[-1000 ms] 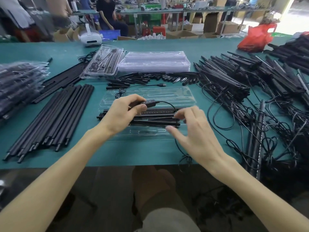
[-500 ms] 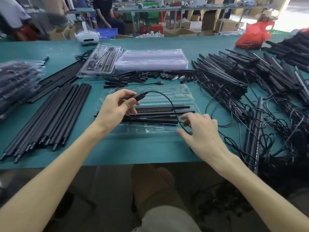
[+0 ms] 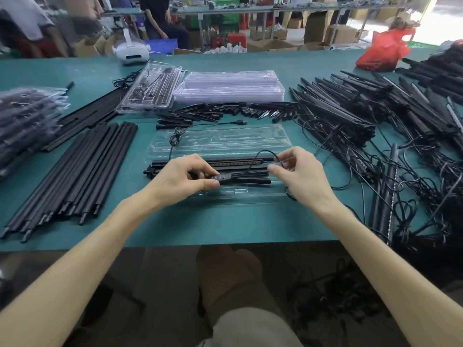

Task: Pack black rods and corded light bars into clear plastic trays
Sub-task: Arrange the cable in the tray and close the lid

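My left hand [image 3: 180, 181] pinches the inline controller [image 3: 221, 177] between thumb and curled fingers, low over the black rods [image 3: 253, 181] lying in the near half of the open clear tray [image 3: 250, 197]. My right hand [image 3: 303, 179] pinches the thin cord [image 3: 266, 150] between forefinger and thumb, where it arches up from the controller. Just behind my knuckles a light bar [image 3: 233, 162] lies lengthways in the same tray, its strip of lamps facing up. The tray's far half lies flat, and the cord's USB plug [image 3: 240, 122] rests just beyond it.

The tray sits near the front edge of the worktop [image 3: 225, 226], about midway along it. To its left a bundle of long rods [image 3: 82, 176] runs slantwise toward the front edge. Behind the tray lies a row of short black pieces [image 3: 225, 112], then a stack of empty trays [image 3: 230, 86] with a packed tray [image 3: 150, 88] beside it. Filled trays [image 3: 25, 121] are heaped at the left edge. Along the right side lies a tangled heap of corded light bars [image 3: 350, 116], and a red bag [image 3: 383, 51] sits at the far right corner.
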{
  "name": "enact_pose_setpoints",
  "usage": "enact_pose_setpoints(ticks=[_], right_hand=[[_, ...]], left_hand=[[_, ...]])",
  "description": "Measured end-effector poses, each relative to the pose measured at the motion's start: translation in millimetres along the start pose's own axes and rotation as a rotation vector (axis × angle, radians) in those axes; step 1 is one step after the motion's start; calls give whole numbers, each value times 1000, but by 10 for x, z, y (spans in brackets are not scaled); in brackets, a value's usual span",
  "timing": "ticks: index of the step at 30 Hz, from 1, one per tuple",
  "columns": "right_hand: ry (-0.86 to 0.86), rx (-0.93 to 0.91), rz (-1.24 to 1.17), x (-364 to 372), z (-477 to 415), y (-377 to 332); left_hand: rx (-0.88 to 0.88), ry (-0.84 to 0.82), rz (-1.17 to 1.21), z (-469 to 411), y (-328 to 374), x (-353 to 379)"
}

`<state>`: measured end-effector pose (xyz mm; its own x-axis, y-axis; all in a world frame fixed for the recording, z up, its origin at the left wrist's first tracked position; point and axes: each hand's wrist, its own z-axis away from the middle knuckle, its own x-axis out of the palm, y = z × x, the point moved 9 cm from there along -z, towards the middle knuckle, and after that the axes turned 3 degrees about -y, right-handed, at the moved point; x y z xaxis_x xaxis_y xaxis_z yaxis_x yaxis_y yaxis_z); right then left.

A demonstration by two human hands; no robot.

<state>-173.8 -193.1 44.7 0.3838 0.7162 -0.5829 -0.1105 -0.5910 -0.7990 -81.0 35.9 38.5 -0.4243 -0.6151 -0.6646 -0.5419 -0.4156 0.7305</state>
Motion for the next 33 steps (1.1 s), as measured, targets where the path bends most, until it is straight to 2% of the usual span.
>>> enact_pose_setpoints(ticks=[8, 17, 25, 33], right_hand=[[56, -51, 23, -63, -142, -62], [37, -114, 201, 170, -181, 108], [45, -130, 201, 178, -165, 123], [67, -140, 205, 172, -135, 126]], left_hand=[[-22, -61, 9, -21, -19, 34], [-40, -45, -48, -15, -19, 93], [-102, -82, -21, -50, 57, 103], [-105, -122, -96, -47, 47, 108]])
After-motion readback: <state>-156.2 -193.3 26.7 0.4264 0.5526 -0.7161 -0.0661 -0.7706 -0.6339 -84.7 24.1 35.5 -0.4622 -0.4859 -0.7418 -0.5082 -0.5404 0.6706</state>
